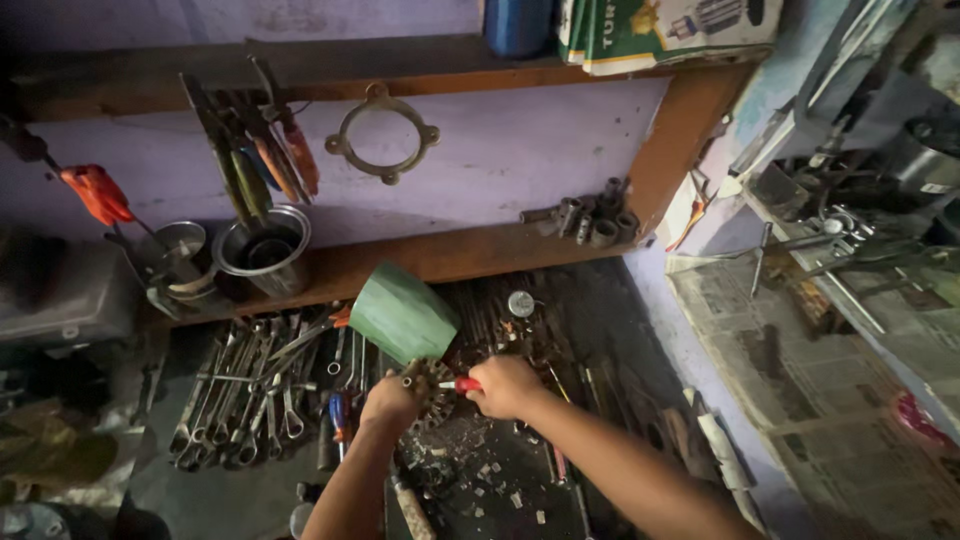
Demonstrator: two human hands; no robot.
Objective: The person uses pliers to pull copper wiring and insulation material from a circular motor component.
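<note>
i see both hands over the middle of a cluttered workbench [520,500]. my left hand [390,402] is closed around a round, toothed metal part [432,385], holding it just above the bench. a green cone-shaped piece [402,313] rises from that part, tilted up and to the left. my right hand [508,387] is fisted around a red-handled tool [462,384]; only the red end shows, pointing left and touching the metal part. the tool's tip is hidden, so i cannot tell its kind.

left of the hands, a row of wrenches [245,390] lies flat on the bench. behind them, two metal cups [262,250] stand on a wooden ledge. screwdrivers [270,150] and a metal ring [385,133] hang on the wall. a cluster of sockets [590,220] sits on the ledge to the right. newspaper [820,390] covers the surface at far right.
</note>
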